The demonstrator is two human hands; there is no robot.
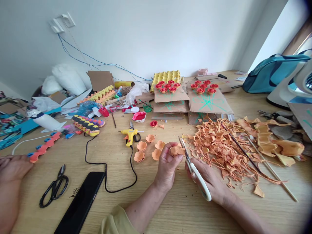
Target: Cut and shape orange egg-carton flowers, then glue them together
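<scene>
Left fingers [165, 150] around orange piece [178, 151]

Table [192, 214]: was pale, wood-grained.
Wall [134, 32]: rose whitish behind the table.
Socket [69, 20]: sat above the table's left part.

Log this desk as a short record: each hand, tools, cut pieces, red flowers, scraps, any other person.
Left hand: holds orange carton piece
Right hand: grips white-handled scissors, blades beside that piece, contact unclear
Tools: yellow glue gun, black scissors
Cut pieces: orange petal cups near the left hand
Red flowers: mostly on cardboard sheets
Scraps: orange trimmings heaped beyond the right hand
Other person: hand at left edge, beside coral strip
</scene>
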